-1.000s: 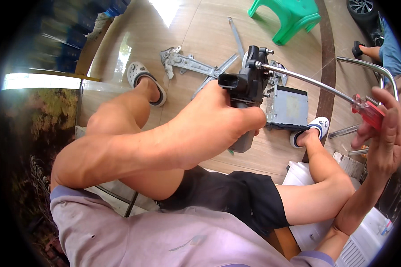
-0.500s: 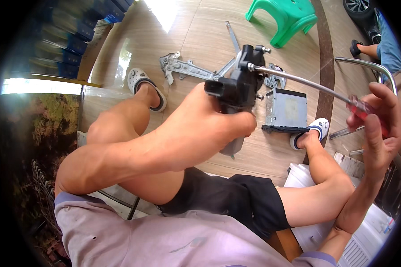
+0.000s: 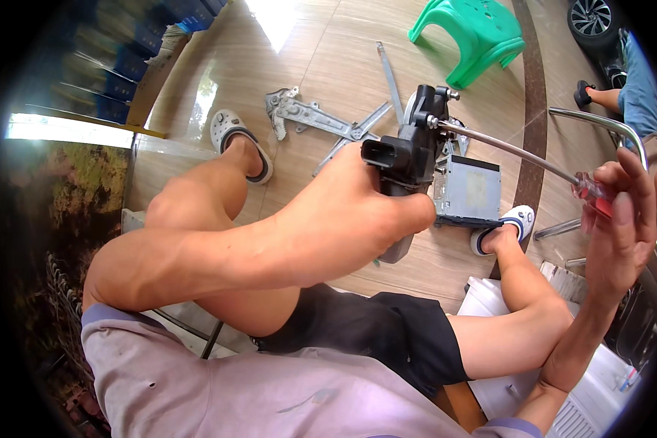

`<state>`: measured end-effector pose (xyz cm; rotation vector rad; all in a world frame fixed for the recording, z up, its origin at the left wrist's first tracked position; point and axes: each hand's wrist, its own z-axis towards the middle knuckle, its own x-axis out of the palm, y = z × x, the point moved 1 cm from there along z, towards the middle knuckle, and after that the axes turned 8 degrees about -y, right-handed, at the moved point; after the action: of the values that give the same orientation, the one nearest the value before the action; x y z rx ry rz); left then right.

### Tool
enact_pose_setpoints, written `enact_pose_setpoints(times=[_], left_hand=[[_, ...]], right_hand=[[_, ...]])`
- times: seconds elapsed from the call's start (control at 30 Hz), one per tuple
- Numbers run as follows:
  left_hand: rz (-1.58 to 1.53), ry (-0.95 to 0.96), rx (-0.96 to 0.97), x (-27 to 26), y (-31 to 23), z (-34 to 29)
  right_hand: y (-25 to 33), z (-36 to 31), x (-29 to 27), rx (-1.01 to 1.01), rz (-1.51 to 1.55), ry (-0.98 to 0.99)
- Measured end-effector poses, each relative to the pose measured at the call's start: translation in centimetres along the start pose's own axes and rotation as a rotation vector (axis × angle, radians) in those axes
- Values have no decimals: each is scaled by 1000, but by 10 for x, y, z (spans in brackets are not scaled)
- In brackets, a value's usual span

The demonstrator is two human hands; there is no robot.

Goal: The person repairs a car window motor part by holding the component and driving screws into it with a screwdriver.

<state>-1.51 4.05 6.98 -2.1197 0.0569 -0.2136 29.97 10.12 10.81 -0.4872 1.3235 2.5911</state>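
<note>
My left hand (image 3: 350,212) is closed around a black electric motor unit (image 3: 414,139) with a connector socket on its side, held up above the floor. Small bolts stick out of the unit's right side. In my right hand (image 3: 624,233), the fingers are curled round the red, clear handle of a screwdriver (image 3: 515,151). Its long metal shaft points left, and the tip meets one of the bolts on the motor unit. My left fingers are mostly hidden behind the unit.
On the tiled floor lie a metal window regulator (image 3: 310,117) and a silver box-shaped car stereo (image 3: 469,188). A green plastic stool (image 3: 474,36) stands beyond. At right are a metal chair frame (image 3: 598,115) and a person's leg (image 3: 639,95); blue boxes (image 3: 109,80) are stacked at left.
The motor unit and my left hand have shifted slightly right and down. My right fingers have changed position around the screwdriver handle, and its tip stays at the bolt.
</note>
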Motion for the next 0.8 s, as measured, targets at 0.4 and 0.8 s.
enact_pose_setpoints(times=[0.4, 0.8], left_hand=[[-53, 16, 50, 11, 4, 3], [-16, 77, -35, 6, -1, 4]], right_hand=[[19, 4, -8, 33, 107, -63], [12, 6, -19, 77, 368, 161]])
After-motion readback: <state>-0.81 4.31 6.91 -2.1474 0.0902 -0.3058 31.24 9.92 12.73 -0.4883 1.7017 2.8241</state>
